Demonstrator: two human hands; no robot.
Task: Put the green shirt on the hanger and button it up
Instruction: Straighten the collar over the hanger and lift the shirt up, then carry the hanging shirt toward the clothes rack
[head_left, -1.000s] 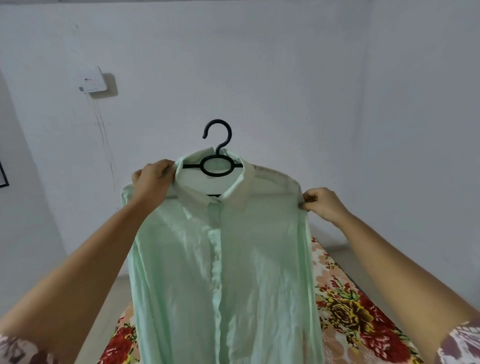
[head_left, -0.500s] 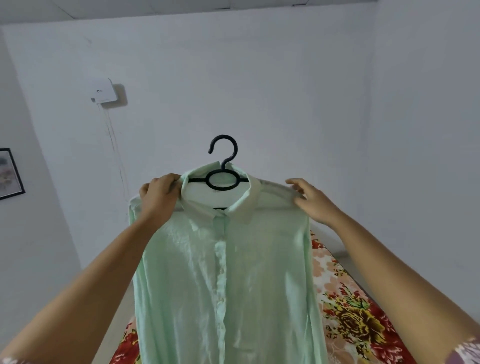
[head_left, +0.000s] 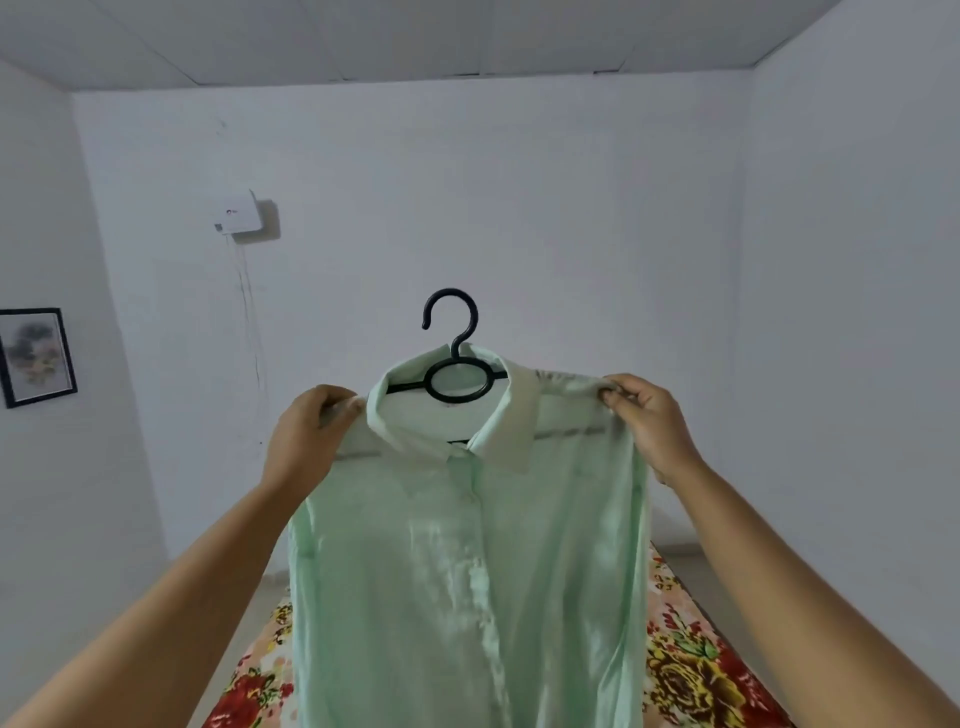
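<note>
At near bottom, floral bedspread (head_left: 696, 675) showing behind hanging hem. Above it, green shirt (head_left: 467, 571) hanging front-on, placket looking closed down the visible length, draped on black hanger (head_left: 451, 358), held up in mid-air. Right hand (head_left: 649, 421) now pinching the right shoulder seam between thumb and curled fingers, having been open-fingered and merely resting half a second ago; likely squaring the shoulder. Left hand (head_left: 306, 441) still gripping the left shoulder, fingers curled shut over cloth. Both forearms reaching up and outstretched. Far behind: white wall (head_left: 571, 208), hook free.
</note>
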